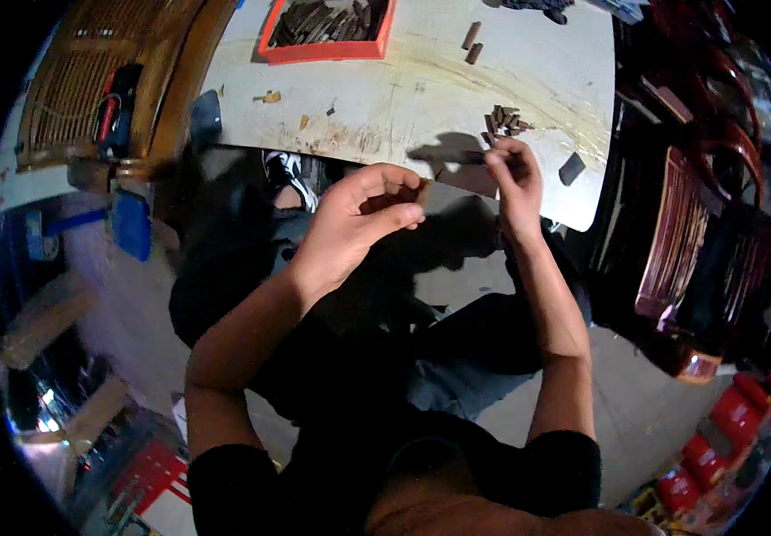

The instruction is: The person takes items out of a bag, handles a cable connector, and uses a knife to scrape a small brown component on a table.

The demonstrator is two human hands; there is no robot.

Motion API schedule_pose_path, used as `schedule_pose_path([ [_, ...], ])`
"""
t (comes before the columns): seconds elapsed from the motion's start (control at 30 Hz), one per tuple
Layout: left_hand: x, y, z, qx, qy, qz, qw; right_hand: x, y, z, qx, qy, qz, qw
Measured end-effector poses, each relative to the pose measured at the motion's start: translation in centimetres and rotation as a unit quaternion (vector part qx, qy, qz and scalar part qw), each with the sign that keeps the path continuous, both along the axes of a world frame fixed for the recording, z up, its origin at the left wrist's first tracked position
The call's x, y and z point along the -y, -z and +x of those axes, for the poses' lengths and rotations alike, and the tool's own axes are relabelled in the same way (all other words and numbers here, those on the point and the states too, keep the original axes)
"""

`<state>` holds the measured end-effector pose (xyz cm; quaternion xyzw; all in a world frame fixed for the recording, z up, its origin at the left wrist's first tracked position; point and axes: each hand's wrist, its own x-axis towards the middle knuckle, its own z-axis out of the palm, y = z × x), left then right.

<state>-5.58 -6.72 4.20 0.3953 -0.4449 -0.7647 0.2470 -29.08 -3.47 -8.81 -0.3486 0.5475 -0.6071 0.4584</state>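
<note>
The left hand (354, 214) pinches a mostly hidden piece (425, 190); any grip by the right hand (520, 189) is unclear.

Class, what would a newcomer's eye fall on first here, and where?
Probably the orange-red box of dark strips, at the picture's top. Then the left hand, pinching a small brownish piece near the middle, and the right hand, near a little pile of dark pieces on the white table.

Looked like a workshop, with a red tray (327, 52) of dark strips (327, 24) on the white table (546, 54), slatted furniture (674, 237) to its right.
</note>
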Motion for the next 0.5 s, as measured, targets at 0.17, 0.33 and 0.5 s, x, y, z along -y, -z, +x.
schedule_pose_path([
  [0.17,0.0,0.1,-1.0,-0.027,0.007,-0.015,1.0,-1.8,-1.5,0.0,0.277,0.026,0.043,0.959],
  [0.33,-0.2,0.8,-2.2,-0.03,0.021,-0.01,0.999,-3.5,-3.0,1.2,0.34,-0.038,0.147,0.928],
  [0.5,-1.4,3.2,-3.3,0.009,-0.007,0.083,0.996,-4.9,-1.7,2.2,0.436,-0.137,0.294,0.84],
])
